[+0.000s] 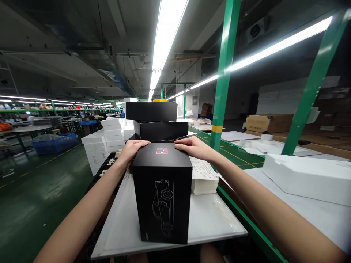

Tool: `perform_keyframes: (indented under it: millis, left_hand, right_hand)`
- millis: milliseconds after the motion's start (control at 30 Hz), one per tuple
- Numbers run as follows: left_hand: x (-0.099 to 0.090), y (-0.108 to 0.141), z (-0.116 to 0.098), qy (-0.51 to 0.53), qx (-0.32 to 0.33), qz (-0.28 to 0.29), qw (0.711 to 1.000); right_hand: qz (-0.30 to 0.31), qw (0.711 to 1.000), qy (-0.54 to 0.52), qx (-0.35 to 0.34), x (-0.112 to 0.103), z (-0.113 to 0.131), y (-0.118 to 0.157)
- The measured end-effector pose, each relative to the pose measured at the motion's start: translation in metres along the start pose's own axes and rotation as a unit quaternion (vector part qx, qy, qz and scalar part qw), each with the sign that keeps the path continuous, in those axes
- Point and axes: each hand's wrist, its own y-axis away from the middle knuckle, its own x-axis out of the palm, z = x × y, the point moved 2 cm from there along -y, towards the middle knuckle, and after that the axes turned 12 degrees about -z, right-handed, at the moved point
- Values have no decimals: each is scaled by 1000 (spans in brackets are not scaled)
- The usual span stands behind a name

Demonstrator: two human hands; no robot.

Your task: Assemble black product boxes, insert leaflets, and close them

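A black cardboard box [164, 204] stands on end on a white board, right in front of me. Its near face carries a line drawing of a car turned sideways, and a red and white logo marks the top. My left hand [136, 148] grips the far left edge of the top, with the other fingers partly hidden behind it. At the far right edge, my right hand [194, 147] lies with its thumb on the top and its fingers over the side. Just beyond sit two more black boxes [151, 111], stacked. A pile of printed sheets [205, 177] lies right of the box.
White foam boxes [113, 133] are stacked at the left, above the green floor. Green metal posts [222, 73] rise on the right. A large white foam piece [307, 177] rests on the right-hand table, with a brown carton [271, 124] farther back. A blue crate [56, 142] stands far left.
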Motion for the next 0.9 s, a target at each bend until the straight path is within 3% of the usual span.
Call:
perform_keyframes:
  millis: [100, 200, 333, 400, 500, 567, 667, 767, 900]
  left_hand:
    - [0, -1, 9, -17, 15, 0, 1000]
    - [-5, -5, 18, -41, 15, 9, 999]
    - [-10, -23, 3, -167, 25, 88, 982]
    - [-1, -32, -18, -265, 85, 167, 946]
    - [24, -33, -45, -383, 199, 304, 849]
    - [41, -27, -51, -408, 221, 334, 821]
    - [54, -16, -46, -411, 240, 313, 822]
    - [56, -16, -36, -385, 240, 305, 837]
    - [60, -29, -36, -327, 167, 318, 874]
  right_hand:
    - [24, 999, 42, 10, -3, 1, -1]
    - [25, 997, 57, -50, -1, 1, 3]
    - [9, 996, -10, -84, 5, -7, 9]
    - [-22, 994, -31, -103, 10, -13, 11]
    - [-55, 986, -70, -142, 19, -25, 11]
    - [-88, 978, -98, -162, 27, -33, 10]
    - [-141, 960, -125, -207, 36, -40, 10]
    - [-155, 948, -133, -243, 39, -39, 9]
    - [-129, 964, -145, -184, 32, -38, 1]
